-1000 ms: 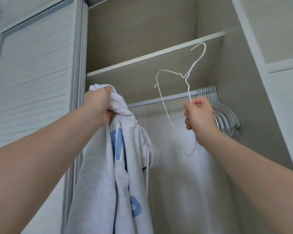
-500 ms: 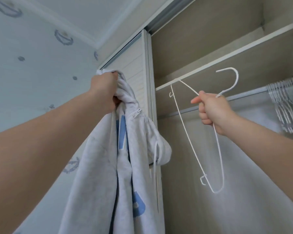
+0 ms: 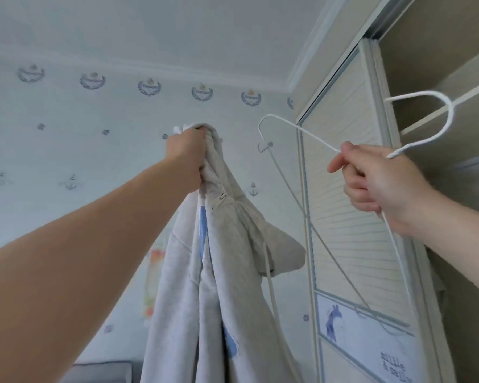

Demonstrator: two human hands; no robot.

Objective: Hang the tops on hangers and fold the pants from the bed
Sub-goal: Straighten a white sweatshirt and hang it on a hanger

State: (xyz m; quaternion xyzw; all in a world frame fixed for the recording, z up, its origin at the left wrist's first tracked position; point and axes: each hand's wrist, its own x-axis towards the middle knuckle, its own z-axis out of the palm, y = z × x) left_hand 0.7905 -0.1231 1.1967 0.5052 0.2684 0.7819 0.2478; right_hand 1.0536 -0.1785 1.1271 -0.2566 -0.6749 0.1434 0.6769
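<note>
Gripping the hoodie [image 3: 227,272] by its top, left hand [image 3: 187,156] fingers curled tight — right hand [image 3: 376,178] fisted round the hanger [image 3: 450,113]; door [image 3: 349,189] print reads "mille".

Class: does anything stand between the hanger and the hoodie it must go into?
Nothing visible does: only open air separates the wire hanger in the right hand from the grey hoodie hanging from the left hand.
</note>
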